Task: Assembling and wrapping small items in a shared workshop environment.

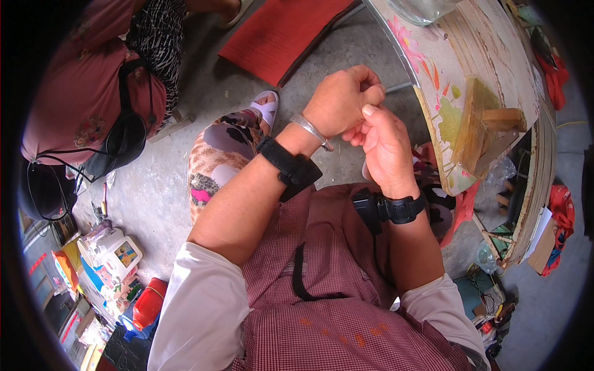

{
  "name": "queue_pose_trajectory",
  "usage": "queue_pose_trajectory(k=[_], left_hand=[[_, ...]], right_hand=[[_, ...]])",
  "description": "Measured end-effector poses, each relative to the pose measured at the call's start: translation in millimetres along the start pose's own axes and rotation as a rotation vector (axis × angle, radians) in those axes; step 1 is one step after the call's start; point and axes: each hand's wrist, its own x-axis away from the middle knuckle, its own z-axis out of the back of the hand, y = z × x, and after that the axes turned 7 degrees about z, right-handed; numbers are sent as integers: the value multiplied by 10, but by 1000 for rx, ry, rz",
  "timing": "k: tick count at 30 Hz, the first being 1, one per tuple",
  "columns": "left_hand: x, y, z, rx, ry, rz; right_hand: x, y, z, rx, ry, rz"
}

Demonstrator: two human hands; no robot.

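My left hand [344, 102] and my right hand [387, 146] meet above my lap, fingers touching. The left hand's fingers are curled in, with thumb and forefinger bent together. On the right hand the fingers are folded and the thumb points up against the left hand. Anything between the fingertips is hidden or too small to make out. A silver bracelet [311, 131] circles my left wrist, with a black strap [286, 162] behind it. Another black strap [402, 210] is on my right wrist. Below lies a red checked apron [334, 266].
At the right is a floral-topped table [427, 80] bearing a wooden stand [486, 127] and a clear container [424, 9]. A red panel [281, 40] lies ahead. Another person in a pink top [93, 93] is on the left. White jug [120, 253] and red container [149, 303] stand lower left.
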Motion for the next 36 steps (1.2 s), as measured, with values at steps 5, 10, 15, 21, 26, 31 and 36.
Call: queue_pose_trajectory(k=[5, 10, 15, 21, 26, 31, 36], left_hand=[[1, 3, 2, 6, -18, -19], [-4, 1, -16, 24, -15, -21], [-6, -11, -16, 61, -36, 0], [9, 23, 0, 13, -6, -1], [7, 17, 6, 47, -18, 25], [-10, -3, 1, 25, -22, -10], [-9, 5, -16, 30, -18, 2]], right_hand=[[5, -4, -10, -2, 15, -2], [-2, 24, 1, 21, 40, 16], [7, 24, 7, 103, 23, 29], [1, 15, 20, 82, 11, 13], [3, -14, 2, 97, -18, 17], [6, -15, -10, 39, 15, 17], [3, 2, -5, 45, 31, 14]])
